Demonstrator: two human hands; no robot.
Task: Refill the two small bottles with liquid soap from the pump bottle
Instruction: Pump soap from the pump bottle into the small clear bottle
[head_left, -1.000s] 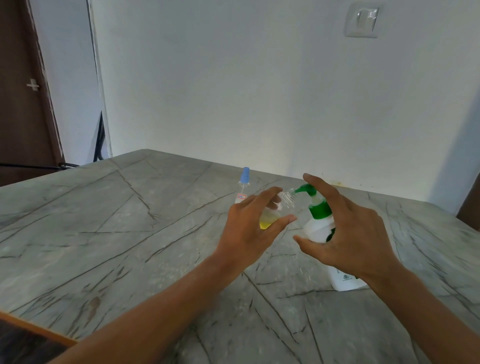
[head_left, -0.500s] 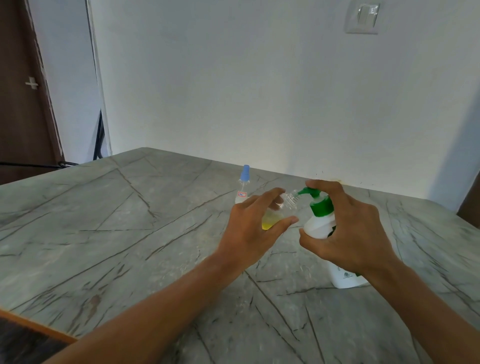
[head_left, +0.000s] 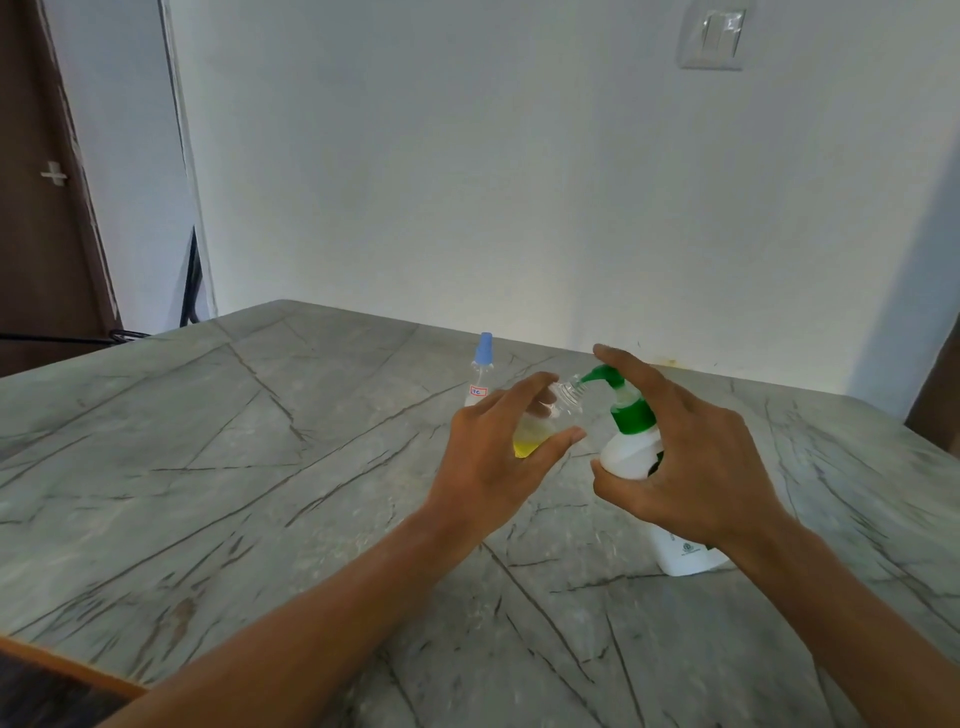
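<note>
Head view: the left hand (head_left: 493, 462) is curled round a small clear bottle (head_left: 532, 436), thumb on the near side and fingers over the far side. The bottle is tilted, with a little yellow liquid pooled at its low end, and its open neck meets the green nozzle of the pump bottle (head_left: 631, 452). The right hand (head_left: 696, 467) grips that pump bottle at its white shoulder (thumb in front, the other fingers mostly hidden behind). Its forefinger is stretched out over the pump head; whether it presses down I cannot tell. The pump bottle's base rests on the grey veined table (head_left: 208, 467). Left of the pump bottle and further back, behind the left hand's fingers, a second small bottle (head_left: 482, 376) with a blue cap stands upright. High above the pump bottle is a wall switch (head_left: 710, 37), and far to its left a brown door (head_left: 36, 234).
</note>
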